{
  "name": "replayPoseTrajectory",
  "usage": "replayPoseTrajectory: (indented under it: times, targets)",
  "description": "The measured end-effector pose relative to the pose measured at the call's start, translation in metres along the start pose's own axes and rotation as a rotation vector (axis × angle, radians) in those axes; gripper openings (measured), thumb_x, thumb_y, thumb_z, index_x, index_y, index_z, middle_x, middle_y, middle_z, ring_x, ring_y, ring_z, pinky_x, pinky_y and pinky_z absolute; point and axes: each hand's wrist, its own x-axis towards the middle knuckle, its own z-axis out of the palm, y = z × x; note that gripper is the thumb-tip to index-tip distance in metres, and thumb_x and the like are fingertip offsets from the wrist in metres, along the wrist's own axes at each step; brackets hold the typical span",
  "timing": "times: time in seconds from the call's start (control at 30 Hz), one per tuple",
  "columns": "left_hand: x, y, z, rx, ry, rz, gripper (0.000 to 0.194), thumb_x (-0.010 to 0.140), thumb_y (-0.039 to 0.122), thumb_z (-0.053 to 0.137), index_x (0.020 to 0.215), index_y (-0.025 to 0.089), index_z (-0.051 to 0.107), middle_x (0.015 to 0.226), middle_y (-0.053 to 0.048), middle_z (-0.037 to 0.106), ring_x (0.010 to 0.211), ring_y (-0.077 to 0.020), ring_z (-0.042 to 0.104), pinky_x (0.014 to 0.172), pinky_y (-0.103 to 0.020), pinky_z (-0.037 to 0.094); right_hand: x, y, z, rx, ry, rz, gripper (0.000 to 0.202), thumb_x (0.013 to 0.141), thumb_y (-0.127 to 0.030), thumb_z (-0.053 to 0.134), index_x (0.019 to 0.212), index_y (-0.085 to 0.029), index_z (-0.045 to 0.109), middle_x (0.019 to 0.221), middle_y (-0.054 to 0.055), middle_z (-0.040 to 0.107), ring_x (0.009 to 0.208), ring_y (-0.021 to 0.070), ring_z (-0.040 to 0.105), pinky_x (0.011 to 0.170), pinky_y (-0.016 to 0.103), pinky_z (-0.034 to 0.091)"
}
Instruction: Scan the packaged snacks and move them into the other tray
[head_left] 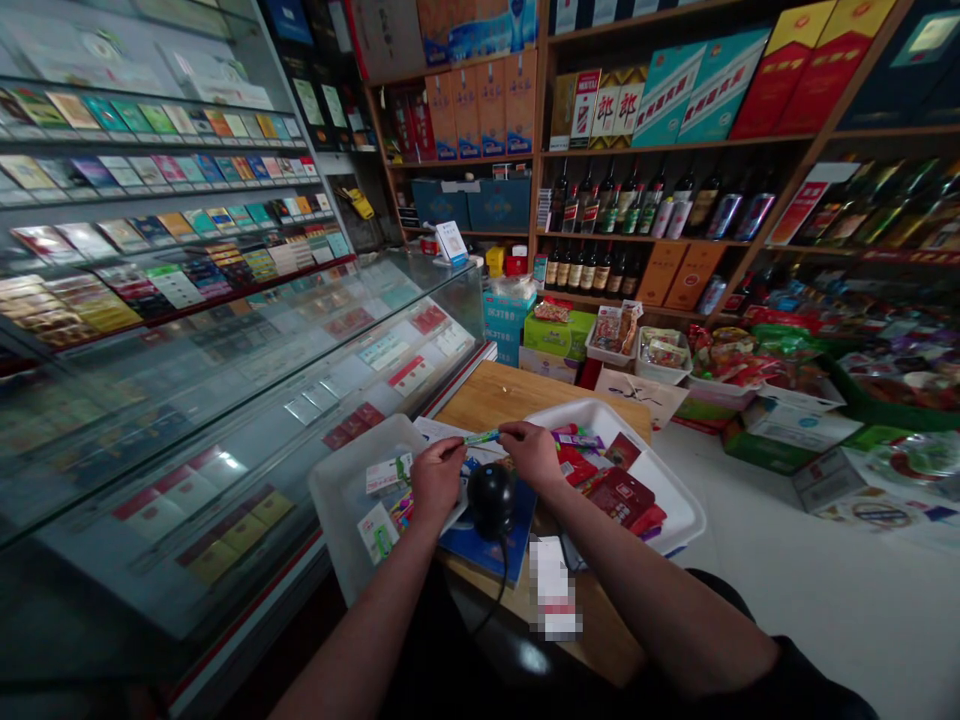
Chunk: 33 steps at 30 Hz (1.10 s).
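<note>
A small slim packet, green and blue [481, 437], is stretched between my two hands over the wooden table [487, 393]. My left hand [437, 480] pinches its left end, and my right hand [532, 455] pinches the right end. Just below the packet stands a black rounded device [491, 498] with a cable, beside a blue book or folder [480, 550]. To the left, a white tray [337, 500] holds small white-and-green boxes [379, 533]. On the right, a second white tray [686, 510] contains red packages [619, 495] and purple ones.
A glass display counter [300, 400] runs along the left, below shelves of small packs. A partly pixelated white paper [553, 585] lies at the table's near edge. Boxes and baskets of packaged goods [664, 350] stand beyond the table, under bottle shelves [600, 232].
</note>
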Motion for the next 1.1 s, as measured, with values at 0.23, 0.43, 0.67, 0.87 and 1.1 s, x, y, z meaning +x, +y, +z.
replayPoseTrajectory:
  times: [0.23,0.43,0.67,0.87,1.1]
  targets:
    - [-0.011,-0.001,-0.006,0.184,-0.161,0.060,0.048,0.101,0.043,0.043,0.141,0.020,0.059,0.140,-0.012,0.065,0.134,-0.0280,0.057,0.117,-0.050,0.040,-0.001,0.012,-0.001,-0.011,0.004,-0.023,0.037,0.096,-0.033,0.053,0.125,-0.020,0.072,0.122,0.007,0.074,0.115,0.0199,0.068,0.104,0.028,0.049]
    - [-0.028,-0.026,-0.008,0.311,-0.374,0.151,0.063,0.104,0.042,0.035,0.161,0.022,0.022,0.154,-0.012,0.052,0.158,-0.0235,0.012,0.127,-0.059,0.002,-0.005,0.025,0.003,-0.008,-0.100,-0.011,0.048,0.102,-0.036,0.045,0.144,-0.016,0.057,0.142,0.009,0.063,0.133,0.0192,0.057,0.113,0.027,0.041]
    - [-0.034,-0.051,-0.004,0.230,-0.430,0.169,0.075,0.100,0.046,0.042,0.163,0.020,0.009,0.165,-0.016,0.032,0.156,-0.0262,0.024,0.127,-0.055,0.001,-0.011,0.042,0.013,0.027,-0.185,-0.020,0.056,0.100,-0.029,0.042,0.155,-0.015,0.042,0.146,0.009,0.060,0.137,0.0180,0.054,0.115,0.027,0.040]
    - [-0.033,-0.057,-0.001,0.184,-0.412,0.165,0.080,0.096,0.051,0.052,0.162,0.021,0.017,0.167,-0.016,0.027,0.158,-0.0299,0.013,0.127,-0.058,0.003,-0.013,0.054,0.018,0.233,-0.142,-0.011,0.058,0.097,-0.038,0.048,0.149,-0.014,0.050,0.144,0.012,0.061,0.137,0.0232,0.054,0.119,0.036,0.038]
    - [-0.037,-0.050,-0.004,0.139,-0.444,0.174,0.081,0.096,0.052,0.054,0.161,0.021,0.018,0.161,-0.018,0.040,0.158,-0.0301,0.012,0.125,-0.062,-0.002,-0.016,0.066,0.026,0.332,-0.142,0.027,0.064,0.094,-0.044,0.051,0.151,-0.015,0.049,0.142,0.011,0.063,0.136,0.0235,0.056,0.120,0.039,0.037]
